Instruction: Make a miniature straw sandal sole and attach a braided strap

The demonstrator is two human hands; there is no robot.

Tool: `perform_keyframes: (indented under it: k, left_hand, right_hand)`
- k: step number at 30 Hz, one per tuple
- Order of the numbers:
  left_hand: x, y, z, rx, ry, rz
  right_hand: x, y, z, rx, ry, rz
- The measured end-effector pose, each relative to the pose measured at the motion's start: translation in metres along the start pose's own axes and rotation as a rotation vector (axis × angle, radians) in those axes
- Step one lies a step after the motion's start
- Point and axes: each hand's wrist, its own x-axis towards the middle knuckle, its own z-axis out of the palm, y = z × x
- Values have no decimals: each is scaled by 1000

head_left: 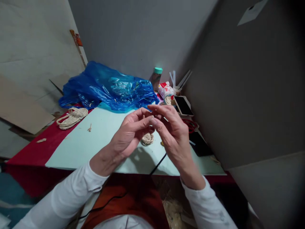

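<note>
Below left hand and right hand, fingertips together, any hold unclear, lies coiled cord; apparent fine fingerwork calls for steadiness next.

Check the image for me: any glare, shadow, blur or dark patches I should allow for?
Head view: bright glints on the blue plastic bag; head view: a soft shadow on the pale board below the left hand and right hand; head view: detail where the hands meet is too soft to tell what is held; head view: the right-side wall is dim, its upper corner nearly black.
</note>
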Motion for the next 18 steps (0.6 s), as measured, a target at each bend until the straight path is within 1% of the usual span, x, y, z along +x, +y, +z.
perform_keyframes:
  k: [1, 3, 5, 9, 13, 15, 18]
  left_hand:
    - [-7, -2, 3, -53, 22, 8]
    - [-19, -6, 4, -139, 54, -4]
    - [-31, -12, 3, -184, 66, -14]
    - [-56, -25, -3, -163, 139, 46]
    - [-88, -41, -10, -147, 298, 50]
    - [-102, -47, -13, -188, 376, 45]
    - [-116, -54, -16, -239, 426, 48]
  right_hand:
    - [-4, -4, 6, 23, 21, -22]
    - [-13, -10, 17, 95, 64, -1]
    - [-26, -12, 28, 173, 135, 84]
    - [-52, -13, 50, 345, 275, 239]
    - [-75, -20, 71, 436, 299, 323]
    - [-85, -26, 81, 428, 313, 314]
    - [-95, -33, 93, 417, 323, 284]
